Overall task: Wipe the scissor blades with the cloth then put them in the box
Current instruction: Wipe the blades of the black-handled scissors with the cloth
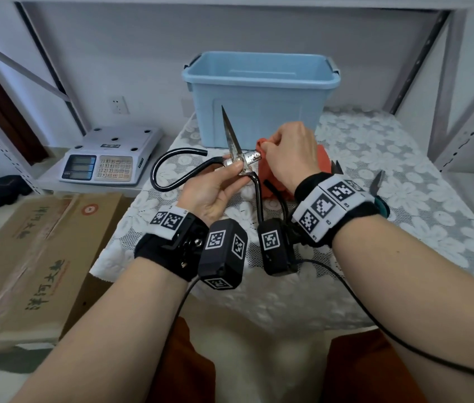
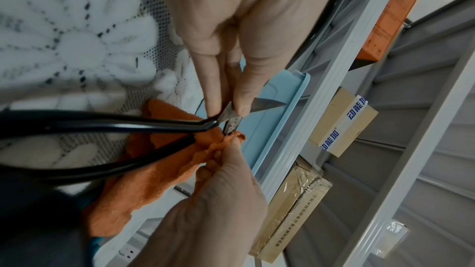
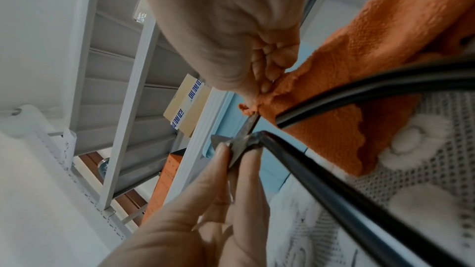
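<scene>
A large pair of scissors (image 1: 231, 135) with black loop handles (image 2: 102, 125) is held spread above the lace tablecloth. One blade points up toward the blue box (image 1: 259, 112). My left hand (image 1: 234, 167) pinches the scissors at the pivot between thumb and fingers (image 2: 213, 80). My right hand (image 1: 267, 146) pinches the orange cloth (image 1: 269, 175) around the other blade, which points right; the tip of that blade is hidden in the cloth (image 3: 359, 68). The rest of the cloth (image 2: 159, 174) hangs down to the table. The box stands open at the back, behind both hands.
Another tool with teal handles (image 1: 378, 190) lies on the table to the right, partly behind my right wrist. A weighing scale (image 1: 108, 158) and a cardboard carton (image 1: 26, 257) sit to the left. Metal shelf uprights (image 1: 445, 91) flank the table.
</scene>
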